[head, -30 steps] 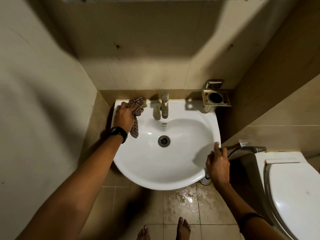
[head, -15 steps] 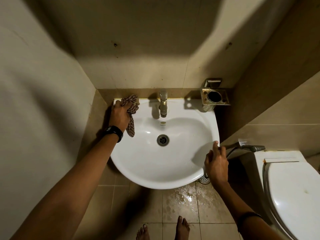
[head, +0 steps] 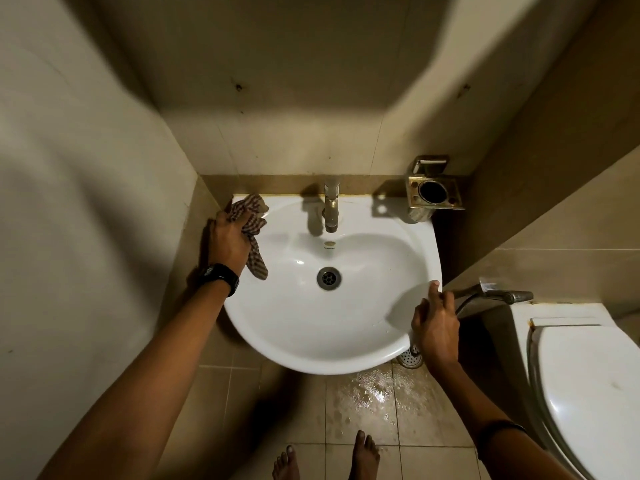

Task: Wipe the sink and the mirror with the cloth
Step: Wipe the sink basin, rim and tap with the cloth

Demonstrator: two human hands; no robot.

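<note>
A white round sink (head: 311, 334) hangs on the tiled wall, with a metal tap (head: 331, 209) at its back and a drain (head: 329, 278) in the middle. My left hand (head: 227, 239), with a black watch on the wrist, grips a checked brown cloth (head: 254, 230) bunched on the sink's back left rim; one end of the cloth hangs into the basin. My right hand (head: 436, 323) rests on the sink's right rim, fingers curled over the edge. No mirror is in view.
A metal holder (head: 433, 192) is fixed to the wall at the sink's back right corner. A spray hose (head: 498, 294) and a white toilet (head: 588, 393) stand to the right. The floor tiles (head: 374, 393) below the sink are wet. Bare feet show at the bottom.
My left hand has slid the cloth leftward along the back rim to the sink's left corner. The right hand stays on the right rim.
</note>
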